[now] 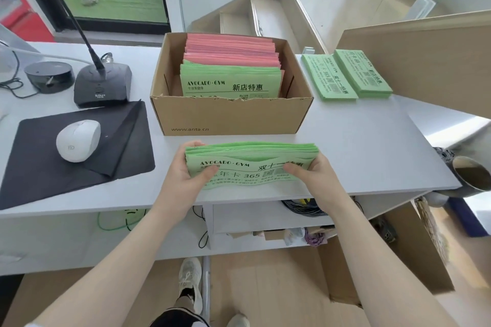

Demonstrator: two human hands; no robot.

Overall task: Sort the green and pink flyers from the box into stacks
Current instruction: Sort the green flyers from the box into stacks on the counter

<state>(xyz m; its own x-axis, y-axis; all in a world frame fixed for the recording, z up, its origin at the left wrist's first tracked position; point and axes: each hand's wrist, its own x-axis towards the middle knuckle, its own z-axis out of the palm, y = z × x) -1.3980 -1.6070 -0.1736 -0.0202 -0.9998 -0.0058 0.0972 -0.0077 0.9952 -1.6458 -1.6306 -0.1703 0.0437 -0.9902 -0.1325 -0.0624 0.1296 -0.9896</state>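
Observation:
A thick bundle of green flyers point(251, 160) stands on its long edge on the white desk, just in front of the cardboard box point(228, 117). My left hand point(183, 175) grips the bundle's left end and my right hand point(313, 175) grips its right end. Inside the box, more green flyers point(229, 78) stand at the front and pink flyers point(231, 49) fill the back. Two flat stacks of green flyers lie to the right of the box: one nearer the box point(326, 77) and one beside it point(364, 73).
On the left lie a black mouse pad point(127, 141) with a white mouse point(78, 140), a desk microphone base point(102, 85) and a round black device point(49, 75). A cardboard panel point(425, 61) rises at the right. A metal cup point(470, 175) sits past the desk's right corner.

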